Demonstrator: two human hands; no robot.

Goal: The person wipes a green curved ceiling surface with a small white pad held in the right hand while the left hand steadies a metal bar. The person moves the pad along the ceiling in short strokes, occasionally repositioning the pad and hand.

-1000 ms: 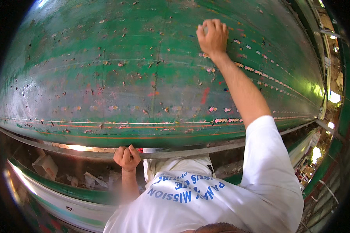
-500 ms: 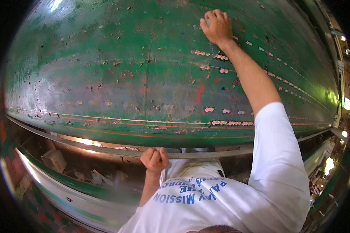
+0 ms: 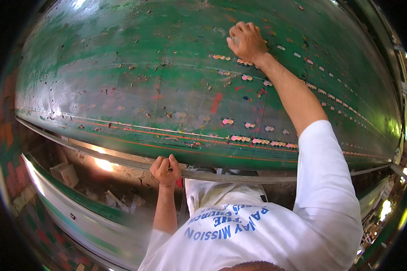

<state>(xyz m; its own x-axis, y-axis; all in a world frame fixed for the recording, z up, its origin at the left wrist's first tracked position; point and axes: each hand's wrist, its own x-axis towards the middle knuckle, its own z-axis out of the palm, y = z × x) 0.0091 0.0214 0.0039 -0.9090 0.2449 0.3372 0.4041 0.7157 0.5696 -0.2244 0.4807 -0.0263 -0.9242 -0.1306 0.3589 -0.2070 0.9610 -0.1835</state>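
My right hand (image 3: 248, 41) reaches far out over a broad green table surface (image 3: 122, 81), its fingers curled and pressed together against it. A small pale bit shows at the fingertips, too little to name. Just nearer to me than this hand lie short rows of small pink and white stuck-on patches (image 3: 246, 77). My left hand (image 3: 166, 170) is closed at the table's near edge, beside the grey rail (image 3: 226, 177). Whatever its fingers may hold is hidden.
Dark crumbs and red smears (image 3: 216, 103) dot the green surface. White and orange lines run along its near side. Below on the left, a pale box (image 3: 64, 174) and scraps lie behind a green and white panel (image 3: 86, 212).
The view has turned slightly, shifting the table leftward in it. Over the surface, my right hand has come a little nearer to me. My left hand stays closed by the near edge.
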